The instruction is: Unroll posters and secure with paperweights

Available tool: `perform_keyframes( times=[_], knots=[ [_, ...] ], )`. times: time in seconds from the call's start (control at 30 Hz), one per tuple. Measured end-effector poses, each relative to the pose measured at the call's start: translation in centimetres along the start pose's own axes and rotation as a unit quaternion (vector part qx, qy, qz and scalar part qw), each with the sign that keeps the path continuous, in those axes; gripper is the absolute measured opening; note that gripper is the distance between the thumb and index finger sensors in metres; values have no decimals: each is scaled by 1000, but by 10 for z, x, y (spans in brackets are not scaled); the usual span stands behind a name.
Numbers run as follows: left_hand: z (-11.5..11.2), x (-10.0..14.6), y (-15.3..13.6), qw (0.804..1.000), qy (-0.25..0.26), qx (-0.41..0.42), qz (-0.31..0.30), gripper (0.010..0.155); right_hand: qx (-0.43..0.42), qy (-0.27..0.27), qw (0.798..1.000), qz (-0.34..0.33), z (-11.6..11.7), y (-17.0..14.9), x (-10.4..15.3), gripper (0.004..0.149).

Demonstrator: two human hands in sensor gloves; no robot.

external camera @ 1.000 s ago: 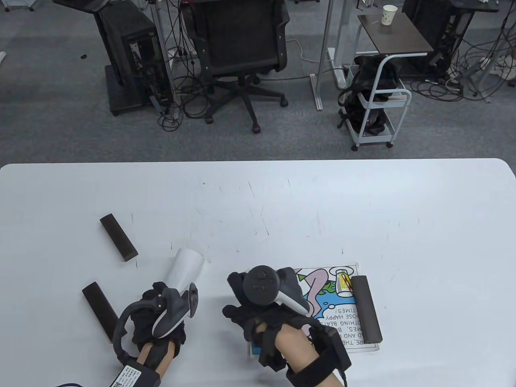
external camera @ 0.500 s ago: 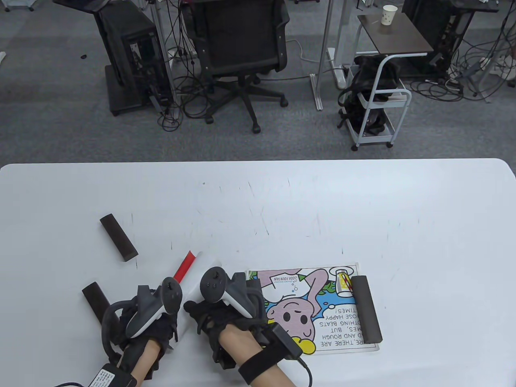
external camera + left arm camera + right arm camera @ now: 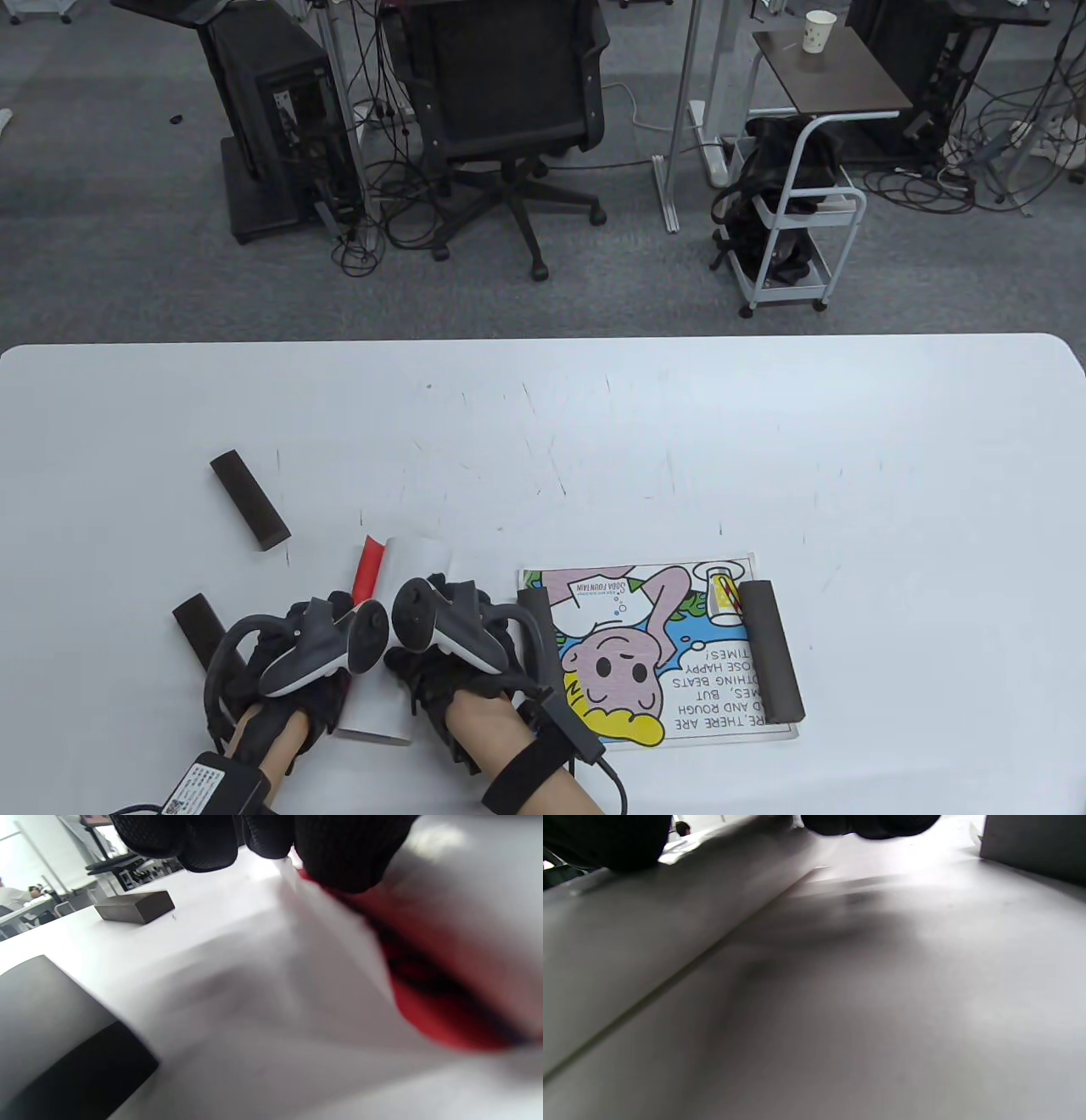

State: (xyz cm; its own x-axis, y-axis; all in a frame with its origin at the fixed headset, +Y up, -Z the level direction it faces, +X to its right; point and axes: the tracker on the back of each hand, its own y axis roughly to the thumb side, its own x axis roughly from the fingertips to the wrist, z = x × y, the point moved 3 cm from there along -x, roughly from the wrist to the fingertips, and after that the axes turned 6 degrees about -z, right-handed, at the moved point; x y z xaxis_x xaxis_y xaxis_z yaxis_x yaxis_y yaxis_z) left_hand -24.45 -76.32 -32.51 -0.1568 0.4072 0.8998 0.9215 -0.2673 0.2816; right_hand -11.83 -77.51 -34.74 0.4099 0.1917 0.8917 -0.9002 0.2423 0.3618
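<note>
A rolled poster [image 3: 414,562], white outside and red inside, lies near the table's front left. My left hand [image 3: 327,620] grips its loose edge; in the left wrist view my fingers [image 3: 339,853] pinch the white sheet over the red face [image 3: 441,1001]. My right hand [image 3: 450,598] holds the roll from the right; its fingers [image 3: 869,825] rest on the white paper [image 3: 670,942]. A cartoon poster [image 3: 653,654] lies flat to the right, with one dark paperweight [image 3: 770,652] on its right edge and another [image 3: 539,632] on its left edge.
Two loose dark paperweights lie to the left: one [image 3: 249,501] further back, one [image 3: 197,624] right beside my left wrist. Both show in the left wrist view, the far one [image 3: 135,906] and the near one [image 3: 55,1043]. The white table [image 3: 594,441] stretches behind.
My right hand has left the flat poster and moved left onto the roll, uncovering the paperweight on that poster's left edge. The roll has come nearer and its red inner face now shows.
</note>
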Motion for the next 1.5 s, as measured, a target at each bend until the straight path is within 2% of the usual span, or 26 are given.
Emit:
perform_keyframes(
  times=[0.03,0.13,0.23,0.4,0.43,0.5,0.53,0.57,0.6,0.63,0.73,0.77,0.83,0.93,0.97,1.07,1.17,1.23,1.33,1.43,1.5],
  knots=[
    [-5,-4,1,999,-22,-18,-16,62,-1,6,1000,-12,1,2,-1,89],
    [-12,-9,-1,999,-40,-8,-34,62,-33,35,998,-35,5,3,-4,85],
    [-16,-10,-3,996,-66,-54,-26,65,-57,44,995,-67,5,6,-6,78],
    [-23,-7,1,992,-78,-98,-21,72,-30,25,989,-142,-1,22,-9,58],
    [-24,-7,0,992,-78,-99,-19,72,-26,19,988,-151,-2,24,-9,49],
    [-24,-7,-6,991,-88,-97,-12,72,-17,0,985,-169,-4,28,-10,46],
    [-25,-6,-9,991,-93,-97,-8,73,-16,-14,983,-180,-5,29,-10,52],
    [-25,-6,-11,991,-96,-98,-4,73,-15,-24,983,-182,-5,30,-10,46],
    [-25,-5,-14,990,-98,-101,1,73,-11,-34,983,-179,-5,31,-10,48],
    [-26,-5,-16,989,-105,-105,5,73,-1,-40,984,-175,-5,31,-10,58],
    [-27,-3,-22,989,-106,-99,14,73,61,-51,985,-155,-4,32,-10,69],
    [-27,-3,-24,989,-107,-99,17,73,89,-44,984,-151,-4,33,-10,69],
    [-27,-2,-26,988,-106,-105,22,73,106,-18,982,-155,-4,32,-9,60],
    [-24,-4,-28,987,-112,-113,28,73,45,15,985,-168,-7,27,-8,42],
    [-22,-5,-29,987,-114,-113,30,73,35,19,985,-168,-9,25,-8,48],
    [-19,-3,-29,985,-121,-115,37,73,23,10,988,-153,-15,8,-5,46],
    [-17,-2,-31,984,-125,-117,40,73,13,-2,990,-139,-17,-8,-2,57],
    [-19,1,-31,983,-130,-120,43,73,17,-10,991,-134,-19,-17,1,60],
    [-21,4,-34,982,-135,-121,46,73,44,8,991,-127,-18,-27,7,60],
    [-21,5,-37,982,-138,-121,48,73,70,47,988,-128,-16,-34,12,62],
    [-24,5,-36,982,-140,-120,49,73,84,98,983,-127,-11,-40,17,64]
  ],
)
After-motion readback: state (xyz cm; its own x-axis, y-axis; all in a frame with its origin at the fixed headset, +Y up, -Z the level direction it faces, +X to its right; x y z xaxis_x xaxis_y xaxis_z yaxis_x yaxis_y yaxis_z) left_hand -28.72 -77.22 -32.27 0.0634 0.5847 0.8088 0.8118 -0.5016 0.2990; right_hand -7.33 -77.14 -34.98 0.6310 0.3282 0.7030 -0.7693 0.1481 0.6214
